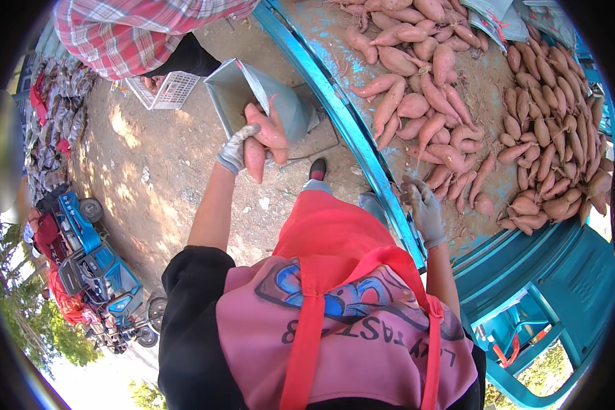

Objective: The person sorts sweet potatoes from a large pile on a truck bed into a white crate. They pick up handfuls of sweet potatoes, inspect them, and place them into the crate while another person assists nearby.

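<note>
My left hand [238, 148], in a pale work glove, grips several sweet potatoes [270, 136] at the mouth of a grey-green sack [292, 105]. The sack stands open on the ground beside a truck bed. Over the bed's blue side rail [348, 115] reaches my right hand [426, 212], gloved too, with its fingers slightly apart and nothing visible in it. Just beyond those fingertips lies a loose heap of sweet potatoes [443, 151] on the dusty bed floor.
A larger sweet potato pile [553, 128] fills the bed's far side, near folded sacks [492, 20]. A person in a plaid shirt [133, 36] bends over a white plastic crate [171, 91]. Filled bags [61, 102] and a blue three-wheeler [107, 271] stand at the left.
</note>
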The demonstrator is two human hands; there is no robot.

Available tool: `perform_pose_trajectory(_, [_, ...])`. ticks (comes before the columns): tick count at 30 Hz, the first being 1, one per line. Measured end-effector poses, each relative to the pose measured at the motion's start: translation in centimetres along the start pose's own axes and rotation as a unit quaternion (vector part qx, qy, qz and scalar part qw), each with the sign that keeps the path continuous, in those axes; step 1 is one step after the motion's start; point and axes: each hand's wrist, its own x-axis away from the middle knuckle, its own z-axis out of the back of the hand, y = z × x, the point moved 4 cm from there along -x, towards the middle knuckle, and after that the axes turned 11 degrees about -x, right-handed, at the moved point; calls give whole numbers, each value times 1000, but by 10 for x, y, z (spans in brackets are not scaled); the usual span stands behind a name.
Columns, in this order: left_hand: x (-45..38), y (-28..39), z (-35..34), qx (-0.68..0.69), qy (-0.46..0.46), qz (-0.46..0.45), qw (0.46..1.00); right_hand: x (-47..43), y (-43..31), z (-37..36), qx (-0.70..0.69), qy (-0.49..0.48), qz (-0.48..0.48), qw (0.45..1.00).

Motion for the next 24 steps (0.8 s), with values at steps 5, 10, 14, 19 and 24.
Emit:
perform_pose_trajectory(5, [-46, 37, 88, -166, 119, 39, 978, 7, 28, -14, 3, 11, -69, 998])
perform_pose_trajectory(10, [-155, 12, 142, -271, 161, 45, 948, 29, 42, 6, 35, 74, -121, 989])
perform_pose_trajectory(14, [-197, -1, 181, -128, 317, 29, 939, 50, 60, 57, 40, 161, -161, 973])
perform_pose_trajectory(19, [-165, 26, 104, -185, 238, -154, 941, 47, 104, 167, 90, 334, -147, 927])
perform_pose_trajectory(24, [-98, 13, -55, -313, 283, -263, 868, 3, 132, 246, 270, 409, -150, 859])
